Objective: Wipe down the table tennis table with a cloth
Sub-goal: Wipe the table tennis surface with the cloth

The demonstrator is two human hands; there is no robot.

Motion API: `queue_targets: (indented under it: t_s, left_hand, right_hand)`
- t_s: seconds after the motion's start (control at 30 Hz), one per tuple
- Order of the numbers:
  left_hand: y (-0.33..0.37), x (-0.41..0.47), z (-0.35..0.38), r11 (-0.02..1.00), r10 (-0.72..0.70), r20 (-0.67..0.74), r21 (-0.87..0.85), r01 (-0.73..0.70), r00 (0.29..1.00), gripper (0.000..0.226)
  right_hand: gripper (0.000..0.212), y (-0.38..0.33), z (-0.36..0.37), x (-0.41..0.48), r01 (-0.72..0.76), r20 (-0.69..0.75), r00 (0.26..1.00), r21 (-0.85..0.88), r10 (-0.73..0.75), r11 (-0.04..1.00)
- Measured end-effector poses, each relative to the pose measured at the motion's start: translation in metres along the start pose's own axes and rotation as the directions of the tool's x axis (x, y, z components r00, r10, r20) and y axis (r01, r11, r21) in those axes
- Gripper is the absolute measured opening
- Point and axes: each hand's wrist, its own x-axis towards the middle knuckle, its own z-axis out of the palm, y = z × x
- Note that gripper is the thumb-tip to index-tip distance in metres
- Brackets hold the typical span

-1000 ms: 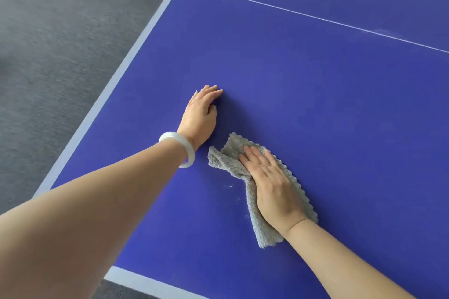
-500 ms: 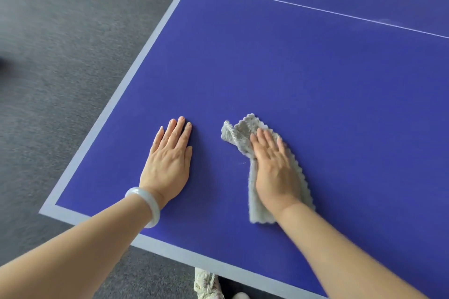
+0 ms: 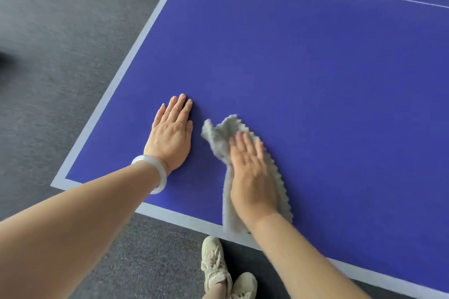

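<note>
Just inside the near edge band [image 3: 184, 217] of the surface [image 3: 315, 80], the grey cloth [image 3: 218, 136] was pressed by the right grip [image 3: 252, 179], its fingers [image 3: 247, 147] straight and together, with the cloth's tail reaching onto that band. Nearer the band's corner, the left grip [image 3: 170, 138] was laid flat, fingers together, holding nothing. A wiping stroke was judged to be in hand; next, steady pressure would be needed to carry the cloth away from the band.
</note>
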Motion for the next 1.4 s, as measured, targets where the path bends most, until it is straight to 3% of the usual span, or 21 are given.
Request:
queue_targets:
  t_s: [0.07, 0.13, 0.2, 0.27, 0.37, 0.43, 0.5, 0.6, 0.7, 0.77, 0.8, 0.87, 0.9, 0.97, 1.07, 1.17, 1.27, 1.33, 1.4]
  left_hand:
    - [0.000, 0.001, 0.000, 1.000, 0.002, -0.002, -0.004, -0.002, 1.000, 0.052]
    - [0.000, 0.002, 0.001, 1.000, -0.002, -0.012, -0.008, 0.002, 1.000, 0.052]
    - [-0.002, 0.002, 0.003, 1.000, -0.001, -0.014, -0.008, 0.001, 1.000, 0.052]
    - [-0.003, 0.001, 0.004, 1.000, -0.004, -0.018, -0.009, 0.004, 1.000, 0.052]
    - [-0.003, 0.001, 0.005, 1.000, 0.001, -0.022, -0.006, -0.001, 1.000, 0.052]
    - [-0.003, 0.001, 0.005, 1.000, -0.002, -0.025, 0.000, 0.002, 1.000, 0.052]
    - [-0.004, 0.000, 0.005, 1.000, -0.007, -0.026, 0.014, 0.007, 1.000, 0.051]
    - [-0.003, 0.001, 0.005, 1.000, -0.004, -0.033, 0.019, 0.005, 0.999, 0.051]
    - [-0.003, 0.001, 0.005, 1.000, -0.004, -0.044, 0.022, 0.005, 0.999, 0.050]
    - [-0.004, 0.001, 0.006, 1.000, -0.006, -0.048, 0.016, 0.007, 0.999, 0.049]
    - [-0.005, 0.000, 0.006, 1.000, -0.010, -0.050, 0.012, 0.011, 0.999, 0.049]
    - [-0.004, 0.000, 0.007, 1.000, -0.011, -0.058, 0.013, 0.012, 0.998, 0.049]
    - [-0.004, 0.000, 0.007, 1.000, -0.009, -0.062, 0.018, 0.010, 0.998, 0.049]
    - [-0.002, -0.001, 0.005, 1.000, -0.011, -0.060, 0.024, 0.012, 0.998, 0.049]
    - [0.002, -0.001, 0.003, 0.999, -0.021, -0.058, 0.040, 0.023, 0.998, 0.050]
    - [0.002, -0.001, -0.001, 0.999, -0.020, -0.050, 0.036, 0.022, 0.999, 0.050]
    - [0.002, -0.001, -0.003, 0.999, -0.020, -0.039, 0.027, 0.022, 0.999, 0.050]
    - [0.000, -0.001, -0.004, 1.000, -0.020, -0.033, 0.013, 0.020, 0.999, 0.051]
    - [-0.001, -0.001, -0.002, 1.000, -0.030, -0.029, -0.001, 0.030, 0.999, 0.051]
  right_hand:
    - [0.053, -0.033, 0.006, -0.033, 0.256, 0.102, 0.961, 0.011, -0.255, 0.967]
    - [0.053, -0.015, -0.005, -0.041, 0.351, 0.140, 0.927, -0.007, -0.347, 0.936]
    - [0.053, 0.040, -0.031, -0.038, 0.243, 0.119, 0.966, -0.096, -0.232, 0.965]
    - [0.053, 0.109, -0.060, -0.036, 0.039, 0.059, 0.998, -0.208, -0.028, 0.977]
    - [0.054, 0.181, -0.095, -0.032, -0.334, 0.011, 0.940, -0.184, 0.341, 0.925]
    - [0.053, 0.169, -0.090, -0.029, -0.414, -0.058, 0.910, -0.098, 0.410, 0.905]
    - [0.050, 0.114, -0.068, -0.036, -0.317, -0.108, 0.945, -0.072, 0.308, 0.946]
    - [0.053, 0.021, -0.024, -0.071, -0.012, 0.036, 0.999, -0.015, 0.013, 1.000]
    - [0.058, 0.026, -0.027, -0.073, 0.166, 0.118, 0.979, 0.030, -0.168, 0.986]
    - [0.055, 0.076, -0.053, -0.067, 0.068, 0.103, 0.992, -0.012, -0.066, 0.998]
    - [0.053, 0.109, -0.067, -0.069, -0.079, 0.064, 0.995, -0.042, 0.081, 0.996]
    - [0.052, 0.173, -0.094, -0.071, -0.400, -0.018, 0.916, -0.084, 0.400, 0.913]
    - [0.053, 0.193, -0.104, -0.072, -0.488, -0.043, 0.873, -0.098, 0.486, 0.868]
    - [0.055, 0.193, -0.102, -0.070, -0.531, -0.087, 0.847, -0.091, 0.525, 0.842]
    - [0.056, 0.118, -0.063, -0.066, -0.440, -0.094, 0.896, -0.055, 0.434, 0.896]
    - [0.057, 0.017, -0.017, -0.069, -0.129, 0.002, 0.992, -0.028, 0.129, 0.991]
    - [0.057, -0.022, -0.004, -0.061, 0.065, 0.070, 0.995, 0.019, -0.067, 0.998]
    - [0.054, 0.004, -0.014, -0.052, 0.088, 0.127, 0.988, 0.003, -0.088, 0.996]
    - [0.051, 0.056, -0.030, -0.041, -0.095, 0.107, 0.989, -0.054, 0.101, 0.994]
